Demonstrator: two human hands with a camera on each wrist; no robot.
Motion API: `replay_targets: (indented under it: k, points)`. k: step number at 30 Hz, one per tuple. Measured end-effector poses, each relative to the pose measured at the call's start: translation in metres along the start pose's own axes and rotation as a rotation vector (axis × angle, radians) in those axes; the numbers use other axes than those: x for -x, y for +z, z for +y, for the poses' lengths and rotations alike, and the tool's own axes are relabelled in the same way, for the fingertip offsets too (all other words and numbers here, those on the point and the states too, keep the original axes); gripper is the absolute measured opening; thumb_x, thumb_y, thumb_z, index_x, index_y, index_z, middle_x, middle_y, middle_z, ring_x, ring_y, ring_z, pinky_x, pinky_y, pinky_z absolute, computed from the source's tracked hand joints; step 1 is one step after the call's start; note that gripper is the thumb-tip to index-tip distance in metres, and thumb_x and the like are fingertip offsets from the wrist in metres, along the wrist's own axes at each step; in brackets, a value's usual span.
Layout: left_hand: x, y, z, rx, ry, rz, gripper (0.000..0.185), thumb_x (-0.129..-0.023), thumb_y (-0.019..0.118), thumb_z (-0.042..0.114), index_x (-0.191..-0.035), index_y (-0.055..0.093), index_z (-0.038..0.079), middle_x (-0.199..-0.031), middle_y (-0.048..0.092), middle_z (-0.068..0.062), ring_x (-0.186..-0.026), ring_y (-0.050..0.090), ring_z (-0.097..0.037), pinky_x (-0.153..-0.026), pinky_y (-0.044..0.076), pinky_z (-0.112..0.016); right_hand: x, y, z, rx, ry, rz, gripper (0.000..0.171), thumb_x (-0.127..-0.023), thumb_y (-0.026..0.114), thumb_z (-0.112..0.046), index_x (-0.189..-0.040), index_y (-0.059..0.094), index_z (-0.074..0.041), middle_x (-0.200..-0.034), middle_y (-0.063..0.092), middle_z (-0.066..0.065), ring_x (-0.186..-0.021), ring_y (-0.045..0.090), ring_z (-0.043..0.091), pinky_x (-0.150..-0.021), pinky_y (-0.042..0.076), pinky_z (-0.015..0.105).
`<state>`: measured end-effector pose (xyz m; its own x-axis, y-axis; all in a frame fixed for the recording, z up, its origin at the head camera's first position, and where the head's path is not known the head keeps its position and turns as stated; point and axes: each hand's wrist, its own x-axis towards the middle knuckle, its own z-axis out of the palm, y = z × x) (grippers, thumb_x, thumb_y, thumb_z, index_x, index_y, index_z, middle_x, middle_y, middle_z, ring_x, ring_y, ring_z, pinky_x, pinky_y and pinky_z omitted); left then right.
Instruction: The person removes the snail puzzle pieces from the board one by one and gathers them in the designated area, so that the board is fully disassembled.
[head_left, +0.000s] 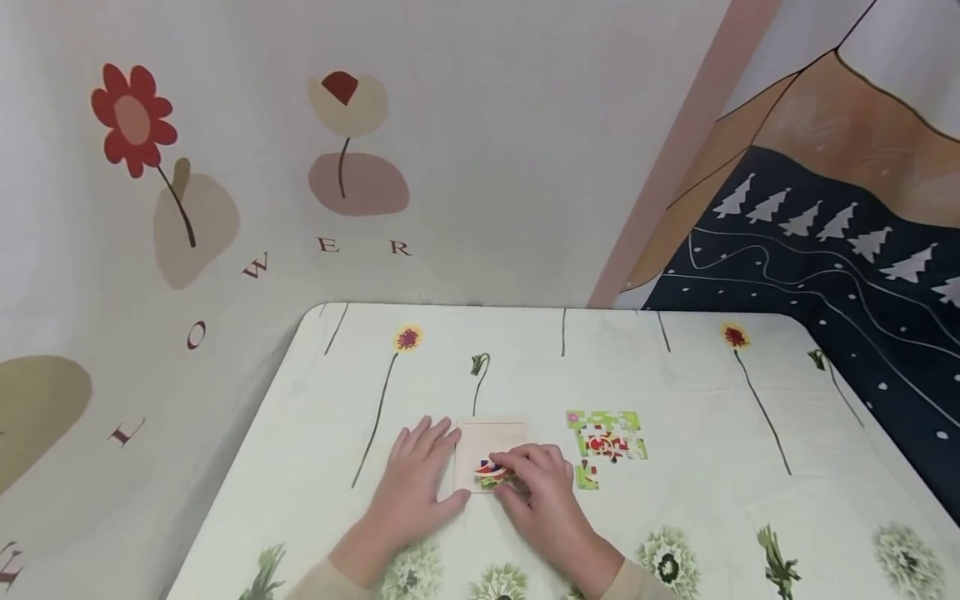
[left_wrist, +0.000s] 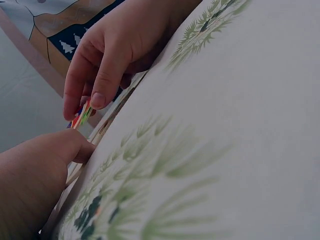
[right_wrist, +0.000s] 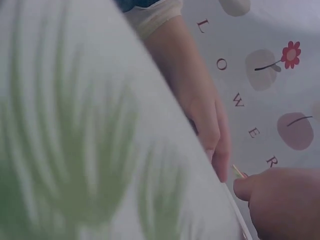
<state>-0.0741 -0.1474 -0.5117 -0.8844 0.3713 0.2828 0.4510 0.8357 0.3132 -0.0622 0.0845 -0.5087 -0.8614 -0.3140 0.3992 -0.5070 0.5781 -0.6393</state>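
Over the lower part of a square light wood puzzle tray (head_left: 487,437), my right hand (head_left: 543,487) pinches a colourful jigsaw piece (head_left: 491,472) between thumb and fingers. In the left wrist view that piece (left_wrist: 84,116) is tilted, with its red and green edge showing. My left hand (head_left: 422,477) lies against the tray's left side, fingers extended and thumb at the near left corner. Right of the tray, several green and red jigsaw pieces (head_left: 609,422) lie close together, with one piece (head_left: 587,476) just below them.
A white cloth with printed flowers (head_left: 697,442) covers the table. Behind it hangs a pale curtain (head_left: 510,167) with flower prints and letters. A dark blue cloth with white trees (head_left: 817,258) hangs at the right.
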Motion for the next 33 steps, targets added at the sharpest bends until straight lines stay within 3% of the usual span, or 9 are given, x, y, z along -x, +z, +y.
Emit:
replay_targets:
  k: [11, 19, 24, 33]
  points:
    - [0.001, 0.004, -0.003, 0.013, -0.016, -0.010, 0.078, -0.079, 0.066, 0.054, -0.143, 0.047, 0.013, -0.151, 0.039, -0.007, -0.141, 0.026, -0.034, -0.113, 0.015, -0.058, 0.010, -0.029, 0.022, -0.004, -0.079, 0.044, 0.044, -0.081, 0.078, -0.015, -0.123, 0.066, -0.024, -0.118, 0.054, -0.011, -0.111, 0.039, 0.016, -0.092, 0.024, 0.047]
    - [0.001, 0.003, -0.003, 0.013, 0.006, 0.010, 0.077, -0.079, 0.067, 0.051, -0.142, 0.048, 0.011, -0.149, 0.041, -0.009, -0.140, 0.028, -0.036, -0.111, 0.017, -0.061, 0.023, -0.062, 0.054, 0.080, -0.044, 0.069, 0.043, -0.080, 0.078, -0.015, -0.121, 0.067, -0.021, -0.121, 0.055, -0.007, -0.115, 0.038, 0.020, -0.094, 0.023, 0.048]
    - [0.000, 0.003, -0.003, 0.009, 0.021, 0.030, 0.076, -0.078, 0.069, 0.049, -0.140, 0.049, 0.009, -0.148, 0.042, -0.010, -0.138, 0.030, -0.038, -0.109, 0.020, -0.063, 0.033, -0.087, 0.071, 0.139, -0.024, 0.058, 0.044, -0.080, 0.079, -0.013, -0.122, 0.067, -0.022, -0.119, 0.055, -0.005, -0.114, 0.038, 0.024, -0.087, 0.026, 0.049]
    - [-0.001, 0.004, -0.003, 0.012, 0.011, 0.019, 0.076, -0.078, 0.069, 0.050, -0.140, 0.050, 0.010, -0.148, 0.042, -0.009, -0.139, 0.030, -0.037, -0.110, 0.019, -0.061, 0.053, -0.116, 0.092, 0.152, 0.104, 0.007, 0.046, -0.080, 0.079, -0.012, -0.122, 0.066, -0.027, -0.109, 0.052, -0.012, -0.107, 0.036, 0.018, -0.085, 0.026, 0.049]
